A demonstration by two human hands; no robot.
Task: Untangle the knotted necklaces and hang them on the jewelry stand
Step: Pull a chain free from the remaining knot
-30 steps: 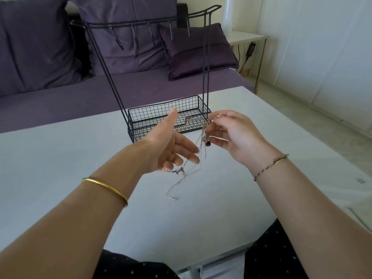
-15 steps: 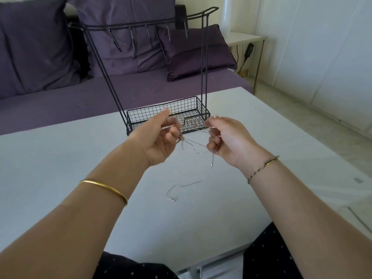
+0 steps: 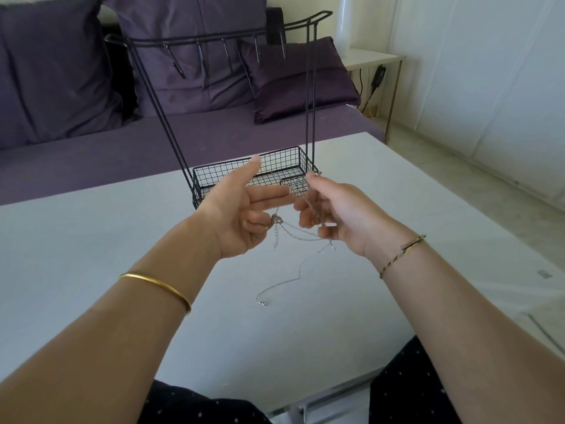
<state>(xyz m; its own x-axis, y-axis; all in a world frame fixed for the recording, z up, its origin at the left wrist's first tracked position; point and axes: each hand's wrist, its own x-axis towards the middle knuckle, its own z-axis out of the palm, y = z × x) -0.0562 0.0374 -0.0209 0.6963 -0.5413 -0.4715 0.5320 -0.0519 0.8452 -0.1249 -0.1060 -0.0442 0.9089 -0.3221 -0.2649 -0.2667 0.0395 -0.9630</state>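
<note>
The necklaces [image 3: 301, 237] are a tangle of thin silver chains held in the air at the middle of the frame, strung between the left hand [image 3: 241, 215] and the right hand [image 3: 339, 215]. A small knot (with a short extender chain dangling under it) sits at the left hand's curled fingers. Slack loops sag across to the right hand, which pinches the strands. One loose strand trails down onto the table, ending in a clasp. Above centre, the jewelry stand [image 3: 220, 175] stands upright: black wire, mesh basket base, hooked top bar.
</note>
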